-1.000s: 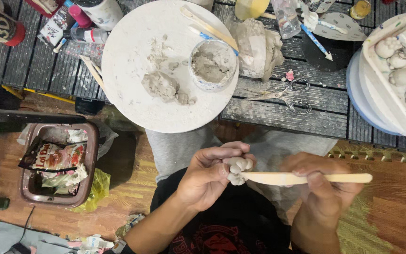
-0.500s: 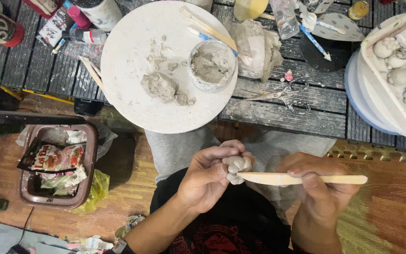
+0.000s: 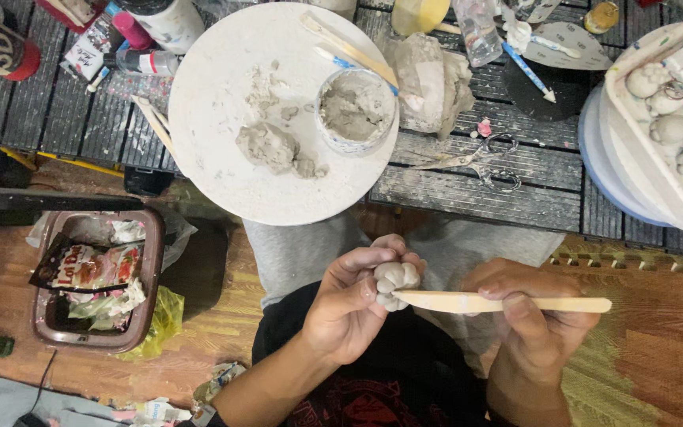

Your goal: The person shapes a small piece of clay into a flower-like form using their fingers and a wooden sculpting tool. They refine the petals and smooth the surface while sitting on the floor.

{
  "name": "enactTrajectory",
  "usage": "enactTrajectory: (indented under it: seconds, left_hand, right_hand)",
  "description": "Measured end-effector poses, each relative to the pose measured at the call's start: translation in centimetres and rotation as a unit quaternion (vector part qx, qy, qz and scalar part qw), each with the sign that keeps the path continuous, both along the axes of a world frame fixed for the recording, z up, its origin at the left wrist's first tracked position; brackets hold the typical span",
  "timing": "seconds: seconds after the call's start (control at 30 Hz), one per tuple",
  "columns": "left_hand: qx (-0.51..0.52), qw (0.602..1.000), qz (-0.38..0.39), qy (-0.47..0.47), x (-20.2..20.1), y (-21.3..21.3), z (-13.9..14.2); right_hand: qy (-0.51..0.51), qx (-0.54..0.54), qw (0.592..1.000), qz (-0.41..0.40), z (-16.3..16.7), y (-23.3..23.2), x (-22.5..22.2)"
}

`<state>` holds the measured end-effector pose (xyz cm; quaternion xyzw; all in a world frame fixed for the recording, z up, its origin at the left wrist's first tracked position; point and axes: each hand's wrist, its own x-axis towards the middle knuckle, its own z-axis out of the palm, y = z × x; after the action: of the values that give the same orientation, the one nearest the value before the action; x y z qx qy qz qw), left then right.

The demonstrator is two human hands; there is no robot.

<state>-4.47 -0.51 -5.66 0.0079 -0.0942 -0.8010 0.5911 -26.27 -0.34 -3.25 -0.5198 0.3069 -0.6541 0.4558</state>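
Two hands over the lap: left hand (image 3: 353,304) curled, pinching a small lobed clay piece (image 3: 393,281); right hand (image 3: 527,320) pinching a flat wooden modelling stick (image 3: 507,303), tip touching the clay. Far side, dark slatted table (image 3: 468,178) carries a round white board (image 3: 223,166) with clay lumps.

You look down on a dark slatted table (image 3: 468,182) streaked with pale smears, spanning the upper half of the frame. Below it runs a reddish wooden floor (image 3: 658,356), worn and scuffed at lower left. At right, a woven yellow-green mat (image 3: 594,379) lies on the boards, with a notched strip (image 3: 626,257) along the table's edge. At left, 1 brown bin (image 3: 148,300) stands on the floor beside a yellow plastic bag (image 3: 164,320). Light is even and soft.
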Motion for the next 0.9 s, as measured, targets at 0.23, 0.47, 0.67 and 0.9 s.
enactTrajectory:
  seconds: [0.23, 0.47, 0.67, 0.9]
  left_hand:
    - [-0.031, 0.995, -0.072, -0.063, 0.4, -0.5, 1.1]
    - [-0.022, 0.991, -0.129, -0.033, 0.7, -0.1, 0.1]
    - [-0.018, 0.989, -0.142, -0.027, 1.2, -0.1, -0.8]
    - [-0.028, 0.992, -0.126, -0.013, 1.1, -0.3, -0.3]
  right_hand:
    - [-0.005, -0.019, 1.000, 0.023, -0.3, -1.2, -1.1]
    - [0.004, -0.002, 1.000, 0.015, 0.3, -0.2, -1.6]
    - [-0.003, -0.042, 0.999, 0.019, 0.2, -1.0, -2.2]
    - [-0.034, -0.043, 0.998, 0.015, -0.1, -0.4, -1.3]
